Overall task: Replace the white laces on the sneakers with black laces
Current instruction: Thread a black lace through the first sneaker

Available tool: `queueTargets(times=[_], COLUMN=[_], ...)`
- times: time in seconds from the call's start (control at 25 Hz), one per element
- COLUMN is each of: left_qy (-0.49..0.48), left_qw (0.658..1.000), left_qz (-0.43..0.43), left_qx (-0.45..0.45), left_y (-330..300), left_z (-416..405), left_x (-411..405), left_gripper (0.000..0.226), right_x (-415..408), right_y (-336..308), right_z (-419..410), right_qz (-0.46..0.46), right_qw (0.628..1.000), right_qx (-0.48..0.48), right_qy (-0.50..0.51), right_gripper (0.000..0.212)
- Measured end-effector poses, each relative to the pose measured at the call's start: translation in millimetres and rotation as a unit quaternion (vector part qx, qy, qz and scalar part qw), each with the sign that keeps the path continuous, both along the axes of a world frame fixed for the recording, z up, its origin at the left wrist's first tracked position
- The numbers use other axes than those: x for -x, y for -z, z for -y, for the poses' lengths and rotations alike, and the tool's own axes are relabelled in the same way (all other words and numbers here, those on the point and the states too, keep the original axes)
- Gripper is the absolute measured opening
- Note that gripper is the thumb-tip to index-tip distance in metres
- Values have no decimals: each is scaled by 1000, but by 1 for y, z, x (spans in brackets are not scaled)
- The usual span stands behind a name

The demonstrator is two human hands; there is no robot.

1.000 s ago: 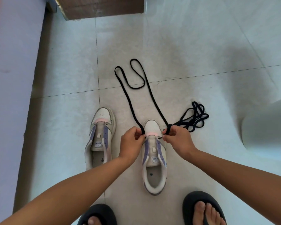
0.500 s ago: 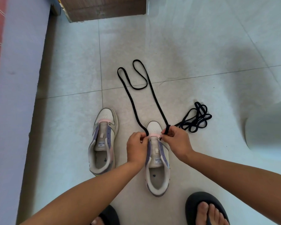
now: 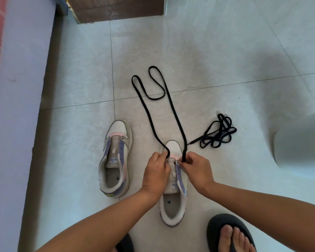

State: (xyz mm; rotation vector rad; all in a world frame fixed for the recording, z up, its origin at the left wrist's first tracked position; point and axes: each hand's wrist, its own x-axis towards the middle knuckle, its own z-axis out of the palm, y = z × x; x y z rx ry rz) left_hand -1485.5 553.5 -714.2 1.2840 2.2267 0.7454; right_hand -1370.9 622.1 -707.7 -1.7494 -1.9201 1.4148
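Two hands, left hand (image 3: 155, 171) and right hand (image 3: 195, 169), each pinch the limp flat black lace (image 3: 175, 113) at the grey-and-lilac sneaker's (image 3: 173, 200) toe eyelets; best grip near its stiff tip.

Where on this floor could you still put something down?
Bare tile lies left of the unlaced sneaker, up to the purple wall, and beyond the stretched black lace, toward the wooden furniture. It is crowded around both hands and the bundled lace.

Both forearms reach forward, converging. Left hand (image 3: 155, 171) curled, fingers pinching. Right hand (image 3: 195, 170) curled, thumb and fingers pinching. Hands close together.
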Motion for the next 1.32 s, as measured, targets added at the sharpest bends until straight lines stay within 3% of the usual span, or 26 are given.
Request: queueTargets(times=[0.16, 0.32, 0.4, 0.52, 0.6, 0.8, 0.92, 1.08, 1.24, 1.32], left_qy=[-69, -76, -46, -9, -7, -34, -61, -99, -115, -131], left_qw=[994, 991, 992, 993, 992, 989, 986, 977, 970, 963], left_qz=[71, 101, 103, 102, 111, 128, 146, 181, 206, 225], left_qx=[49, 51, 57, 58, 54, 58, 54, 53, 61, 66], left_y=[-9, -11, -10, -9, -9, -10, -11, -10, -10, -11], left_z=[-4, -3, -2, 0, -1, -2, -3, -5, -7, -8], left_x=[-2, 3, 10, 20, 22, 22, 22, 25, 26, 26], left_gripper=[29, 26, 25, 24, 24, 24, 22, 22, 20, 20], right_x=[2, 6, 4, -1, -2, 4, 9, 22, 30, 28], right_y=[-3, -8, -14, -19, -16, -5, -17, -24, -16, -9], right_z=[6, 26, 24, 12, 6, -1, -3, -13, -12, -16], right_qz=[37, 93, 83, 74, 121, 139, 206, 328, 305, 303], right_qw=[995, 980, 982, 979, 962, 892, 871, 795, 722, 702], right_qx=[-59, -91, -99, -100, -117, -309, -258, -207, -340, -391], right_qy=[-71, -148, -138, -163, -216, -299, -365, -467, -519, -512], right_gripper=[10, 63, 73, 50, 39, 45, 29, 32, 42, 34])
